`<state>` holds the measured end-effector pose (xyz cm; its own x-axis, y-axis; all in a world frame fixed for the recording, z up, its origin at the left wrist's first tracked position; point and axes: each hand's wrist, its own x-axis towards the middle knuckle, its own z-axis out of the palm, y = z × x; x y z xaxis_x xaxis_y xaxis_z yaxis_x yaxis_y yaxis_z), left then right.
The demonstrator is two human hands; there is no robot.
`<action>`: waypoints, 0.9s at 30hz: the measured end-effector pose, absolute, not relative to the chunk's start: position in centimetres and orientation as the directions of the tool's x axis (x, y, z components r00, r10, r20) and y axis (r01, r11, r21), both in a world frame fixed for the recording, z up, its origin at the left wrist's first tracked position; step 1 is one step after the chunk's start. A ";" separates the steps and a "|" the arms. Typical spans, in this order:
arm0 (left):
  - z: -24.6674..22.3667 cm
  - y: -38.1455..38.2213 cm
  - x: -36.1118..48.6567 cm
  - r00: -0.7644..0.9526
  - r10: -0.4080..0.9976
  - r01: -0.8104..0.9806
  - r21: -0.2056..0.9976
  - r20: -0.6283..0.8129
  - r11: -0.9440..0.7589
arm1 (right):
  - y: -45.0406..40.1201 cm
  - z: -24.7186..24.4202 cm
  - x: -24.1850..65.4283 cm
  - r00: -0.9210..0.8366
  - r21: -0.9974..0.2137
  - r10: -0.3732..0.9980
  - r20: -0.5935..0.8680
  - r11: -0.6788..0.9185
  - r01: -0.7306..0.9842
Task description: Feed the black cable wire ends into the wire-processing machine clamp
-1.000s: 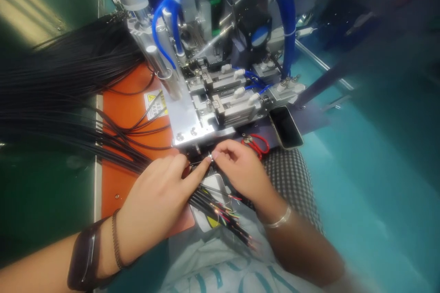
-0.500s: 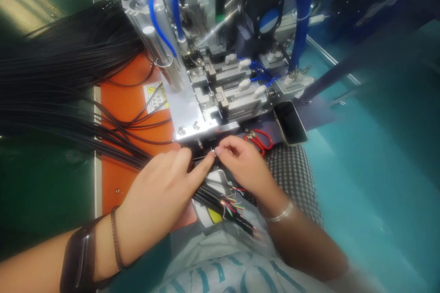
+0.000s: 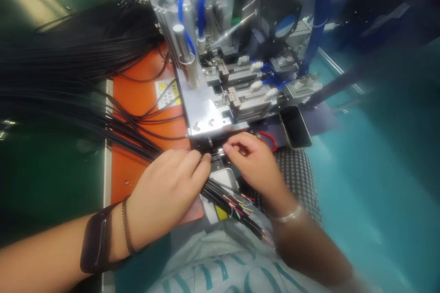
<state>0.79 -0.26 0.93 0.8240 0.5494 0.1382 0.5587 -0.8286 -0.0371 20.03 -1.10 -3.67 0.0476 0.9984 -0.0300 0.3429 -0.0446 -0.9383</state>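
Note:
My left hand (image 3: 168, 192) is closed, thumb against forefinger, at the front edge of the machine (image 3: 206, 114). Between its fingertips and my right hand runs a thin wire (image 3: 215, 153), which the left fingers pinch. My right hand (image 3: 252, 162) is closed too, its thumb and forefinger at a small shiny metal piece (image 3: 221, 150) at the wire's end; the piece is too small to name. Beneath my left hand a bundle of black cables (image 3: 220, 188) passes, with stripped ends showing coloured wires (image 3: 237, 206) near my lap.
Many black cables (image 3: 79, 50) lie over the orange base plate (image 3: 137, 132) at left. Red-handled scissors (image 3: 270, 139) and a phone (image 3: 295, 127) lie to the right. Blue air tubes (image 3: 202, 9) rise from the machine. A white rounded object (image 3: 225, 177) is below my hands.
My left thumb and forefinger have drawn back left from my right fingertips, opening a small gap where the wire shows. The whole view has shifted slightly; my right hand keeps its pinch.

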 end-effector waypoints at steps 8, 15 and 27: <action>2.1 -2.5 0.7 0.779 0.622 0.627 -0.137 0.079 -0.767 | -1.3 -4.1 19.7 0.095 -0.946 0.978 -0.183 -0.202 0.252; 2.1 -2.8 1.1 0.747 0.663 0.660 -0.181 0.054 -0.729 | -3.3 -2.0 22.0 -0.457 -0.783 0.829 0.323 0.505 0.362; 1.9 -0.3 0.1 0.769 0.605 0.633 -0.123 0.205 -0.764 | -2.1 -2.9 20.0 -0.424 -0.776 0.784 0.454 0.582 0.245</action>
